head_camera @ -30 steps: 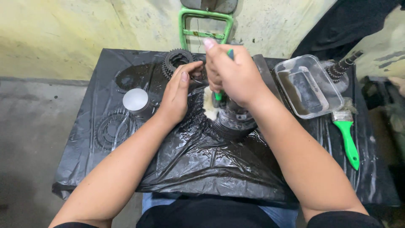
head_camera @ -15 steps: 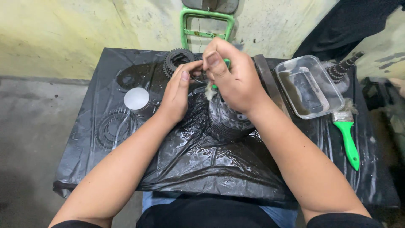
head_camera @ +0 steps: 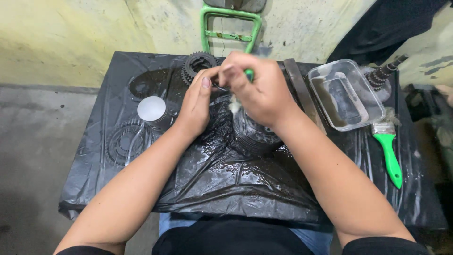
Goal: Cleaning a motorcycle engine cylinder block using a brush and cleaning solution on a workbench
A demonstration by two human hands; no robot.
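While the left hand [head_camera: 197,105] steadies a dark gear [head_camera: 255,132], right hand [head_camera: 262,89] fingers clench a green-handled brush [head_camera: 248,74]; clear tub [head_camera: 344,94] just beside

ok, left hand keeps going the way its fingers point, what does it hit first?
Probably the dark gear just past the left hand's fingertips, near the table's far edge; depth is unclear, and the right hand sits close beside that line.

1. The right hand [head_camera: 262,89] grips a green-handled brush [head_camera: 248,74], its pale bristles against a dark round metal part [head_camera: 255,132] at the centre of the tabletop [head_camera: 212,179].
2. The left hand [head_camera: 198,106] touches that part's left side.
3. A gear [head_camera: 196,63] lies far left; a clear tray [head_camera: 347,94] and a second brush [head_camera: 389,151] lie right.
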